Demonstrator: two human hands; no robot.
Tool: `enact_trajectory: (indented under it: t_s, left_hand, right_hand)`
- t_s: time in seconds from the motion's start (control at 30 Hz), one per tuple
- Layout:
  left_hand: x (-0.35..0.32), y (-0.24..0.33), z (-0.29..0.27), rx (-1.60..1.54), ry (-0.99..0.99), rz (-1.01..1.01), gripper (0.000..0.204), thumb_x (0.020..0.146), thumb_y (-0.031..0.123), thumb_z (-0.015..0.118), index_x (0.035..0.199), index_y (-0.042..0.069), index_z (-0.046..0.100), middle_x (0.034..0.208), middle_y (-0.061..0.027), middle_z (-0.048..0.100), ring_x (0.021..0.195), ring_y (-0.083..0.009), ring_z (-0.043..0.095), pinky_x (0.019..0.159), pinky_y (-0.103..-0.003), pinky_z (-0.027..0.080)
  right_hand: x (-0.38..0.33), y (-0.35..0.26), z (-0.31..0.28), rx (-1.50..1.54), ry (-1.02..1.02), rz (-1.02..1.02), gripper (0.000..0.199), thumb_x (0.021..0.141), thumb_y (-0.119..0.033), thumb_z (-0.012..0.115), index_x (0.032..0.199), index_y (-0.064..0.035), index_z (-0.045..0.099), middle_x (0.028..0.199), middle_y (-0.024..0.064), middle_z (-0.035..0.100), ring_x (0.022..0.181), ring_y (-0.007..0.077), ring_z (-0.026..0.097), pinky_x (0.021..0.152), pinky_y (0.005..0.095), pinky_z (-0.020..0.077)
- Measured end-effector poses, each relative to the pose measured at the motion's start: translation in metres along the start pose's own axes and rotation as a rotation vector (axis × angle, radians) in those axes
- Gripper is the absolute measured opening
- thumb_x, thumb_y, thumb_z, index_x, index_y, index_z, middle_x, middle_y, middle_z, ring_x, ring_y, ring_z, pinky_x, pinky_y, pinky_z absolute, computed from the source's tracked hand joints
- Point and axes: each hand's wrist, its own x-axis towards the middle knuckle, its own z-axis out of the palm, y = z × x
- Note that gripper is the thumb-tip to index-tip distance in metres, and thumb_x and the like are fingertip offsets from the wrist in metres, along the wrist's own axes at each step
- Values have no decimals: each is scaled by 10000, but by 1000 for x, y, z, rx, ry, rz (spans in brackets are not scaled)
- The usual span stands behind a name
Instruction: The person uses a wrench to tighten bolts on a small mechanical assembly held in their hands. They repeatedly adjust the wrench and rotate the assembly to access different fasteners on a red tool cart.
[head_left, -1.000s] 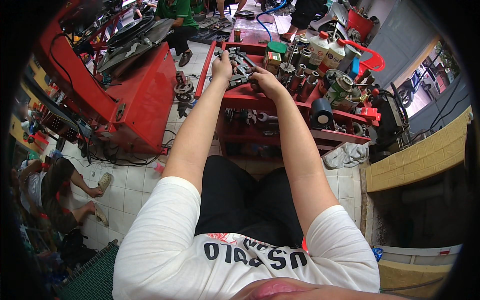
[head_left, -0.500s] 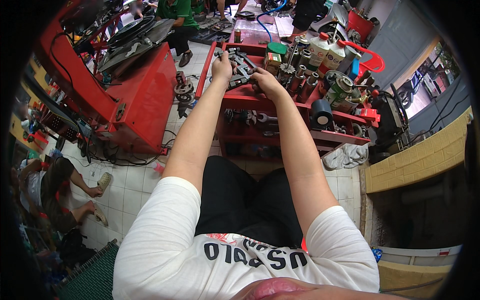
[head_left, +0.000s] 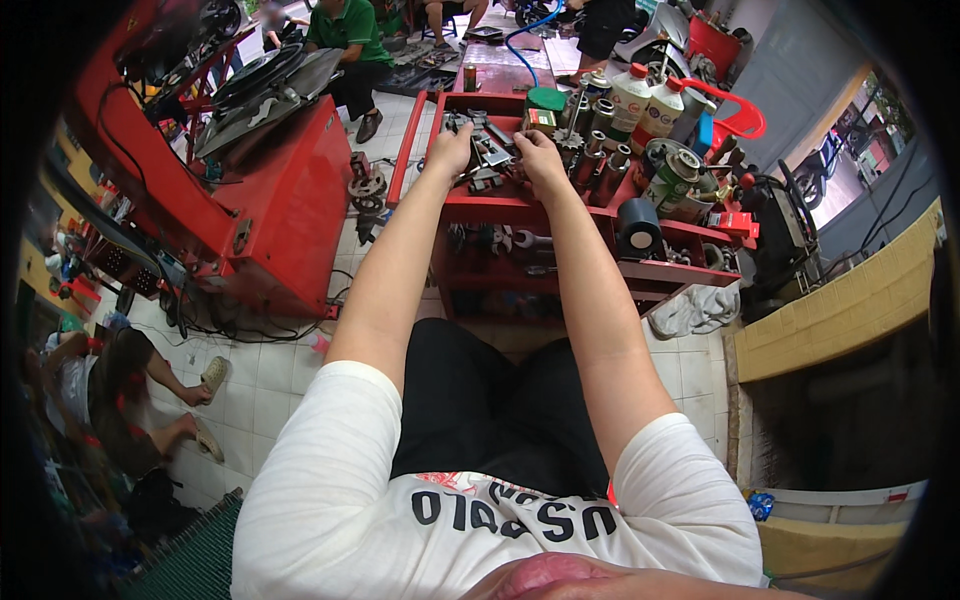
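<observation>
Both of my hands are over the top tray of a red tool cart [head_left: 470, 203], among a jumble of metal tools [head_left: 490, 150]. My left hand [head_left: 451, 152] is closed at the tray's left side, fingers curled down beside the metal pieces. On the right, my right hand [head_left: 541, 160] has its fingers bent and drawn together at the edge of the same pile. Small metal parts, some silver and some dark, lie between the two hands. What either hand grips is too small and too covered to make out.
Right of my right hand stand metal cylinders [head_left: 608, 175], a green-lidded jar [head_left: 547, 99], white bottles with red caps [head_left: 630, 97] and a green-white can [head_left: 680, 172]. Wrenches [head_left: 530, 240] lie on the lower shelf. A red machine [head_left: 290, 210] stands left; people sit farther off.
My left hand has come slightly lower and nearer, and my right hand has shifted a little right. More of the metal pieces between them now shows.
</observation>
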Motion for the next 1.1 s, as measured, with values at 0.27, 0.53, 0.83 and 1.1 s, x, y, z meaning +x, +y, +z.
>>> enact_trajectory:
  t_s: [0.27,0.53,0.83,1.1]
  left_hand:
    - [-12,6,6,-122,-117,-108,423,976,330,632,947,-91,651,790,-155,714,617,-233,713,487,-321,519]
    - [10,-16,-11,285,99,206,453,804,180,755,1159,-39,579,1054,-230,710,964,-370,713,815,-423,571]
    - [-39,32,10,642,192,172,601,796,221,730,1311,32,484,1204,-233,657,1161,-420,613,1001,-479,489]
    - [-30,32,7,160,-167,344,419,847,177,694,1226,29,592,993,-146,713,879,-209,702,779,-327,546]
  right_hand:
    - [-8,-6,0,72,-19,-49,209,966,-242,670,1013,-48,605,685,13,569,468,102,492,433,278,392]
    - [-5,-7,12,14,-63,-55,222,979,-203,609,1143,-53,605,866,36,684,527,107,577,441,256,418]
    - [-6,-10,-4,180,-44,42,193,1065,-226,457,1097,-79,577,829,67,691,510,141,561,505,310,486]
    - [-2,-7,-6,247,-105,81,166,1061,-231,466,1091,-115,581,833,36,664,523,131,525,521,311,470]
